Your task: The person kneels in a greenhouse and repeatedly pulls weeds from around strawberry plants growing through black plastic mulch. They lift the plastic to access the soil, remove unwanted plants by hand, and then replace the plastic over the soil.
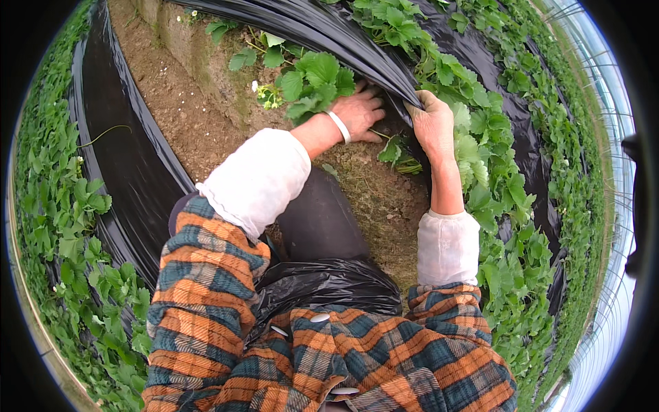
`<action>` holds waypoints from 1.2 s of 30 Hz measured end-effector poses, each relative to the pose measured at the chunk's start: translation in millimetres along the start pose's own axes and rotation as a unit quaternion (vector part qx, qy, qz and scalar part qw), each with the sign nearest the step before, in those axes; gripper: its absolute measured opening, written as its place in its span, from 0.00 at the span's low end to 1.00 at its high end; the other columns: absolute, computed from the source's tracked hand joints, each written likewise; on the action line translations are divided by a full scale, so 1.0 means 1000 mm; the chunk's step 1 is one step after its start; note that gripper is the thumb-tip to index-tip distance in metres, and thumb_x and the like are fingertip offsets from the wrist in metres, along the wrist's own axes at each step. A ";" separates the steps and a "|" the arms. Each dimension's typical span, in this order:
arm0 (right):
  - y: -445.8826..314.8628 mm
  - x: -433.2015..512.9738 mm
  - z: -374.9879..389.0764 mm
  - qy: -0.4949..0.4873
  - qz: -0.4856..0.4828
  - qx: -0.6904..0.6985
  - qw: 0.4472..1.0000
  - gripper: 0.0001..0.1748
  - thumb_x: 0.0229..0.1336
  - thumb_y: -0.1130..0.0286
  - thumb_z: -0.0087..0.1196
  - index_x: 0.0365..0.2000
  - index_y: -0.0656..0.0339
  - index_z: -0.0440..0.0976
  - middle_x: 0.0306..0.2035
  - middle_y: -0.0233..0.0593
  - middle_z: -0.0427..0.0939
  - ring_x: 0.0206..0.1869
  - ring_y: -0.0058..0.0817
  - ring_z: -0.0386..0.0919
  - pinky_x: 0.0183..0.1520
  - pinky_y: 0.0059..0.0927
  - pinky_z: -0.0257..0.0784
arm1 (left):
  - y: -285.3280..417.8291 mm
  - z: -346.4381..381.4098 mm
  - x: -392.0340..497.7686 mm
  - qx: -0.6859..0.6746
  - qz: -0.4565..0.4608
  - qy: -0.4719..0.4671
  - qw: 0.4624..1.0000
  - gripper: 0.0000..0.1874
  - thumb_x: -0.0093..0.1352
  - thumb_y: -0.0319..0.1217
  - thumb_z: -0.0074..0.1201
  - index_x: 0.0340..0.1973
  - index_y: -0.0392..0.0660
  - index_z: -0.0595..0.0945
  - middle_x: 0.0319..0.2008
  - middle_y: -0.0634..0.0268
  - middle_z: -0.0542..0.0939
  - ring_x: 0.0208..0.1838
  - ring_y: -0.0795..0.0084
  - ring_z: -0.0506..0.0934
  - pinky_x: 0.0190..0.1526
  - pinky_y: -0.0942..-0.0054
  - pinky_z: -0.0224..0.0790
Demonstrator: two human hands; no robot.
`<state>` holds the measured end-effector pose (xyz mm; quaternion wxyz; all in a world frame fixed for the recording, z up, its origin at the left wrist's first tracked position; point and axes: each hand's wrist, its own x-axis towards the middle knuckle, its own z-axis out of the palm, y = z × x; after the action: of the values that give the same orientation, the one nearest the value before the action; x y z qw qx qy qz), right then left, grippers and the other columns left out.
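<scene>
My right hand pinches the gathered edge of a black plastic mulch film and holds it raised over the side of the soil bed. Beneath that edge my left hand, with a white band at the wrist, reaches in on the bed; its fingers are spread and partly hidden by film and leaves, so a grip cannot be made out. A strawberry plant with white flowers lies just left of this hand. Below its fingers a small leafy strawberry stem hangs over the soil.
Rows of strawberry plants run along the right on black film. To the left lies a bare soil furrow, then another film-covered bed with plants on its far side. A black plastic sheet covers my lap. Greenhouse hoops curve at the far right.
</scene>
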<state>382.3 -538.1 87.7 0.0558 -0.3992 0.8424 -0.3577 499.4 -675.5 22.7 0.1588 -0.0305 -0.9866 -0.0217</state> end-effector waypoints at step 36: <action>-0.011 -0.056 0.024 -0.300 -0.177 0.006 0.937 0.12 0.52 0.68 0.53 0.37 0.63 0.76 0.31 0.52 0.79 0.36 0.51 0.77 0.38 0.44 0.72 | 0.050 -0.012 -0.057 -0.678 -0.551 0.096 0.477 0.26 0.63 0.35 0.63 0.52 0.35 0.74 0.49 0.60 0.78 0.46 0.73 0.76 0.47 0.69 0.73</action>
<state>435.6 -516.4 66.3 0.2437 -0.6304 0.7001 -0.2304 560.8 -629.0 17.6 0.1375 0.4236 -0.4571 -0.7698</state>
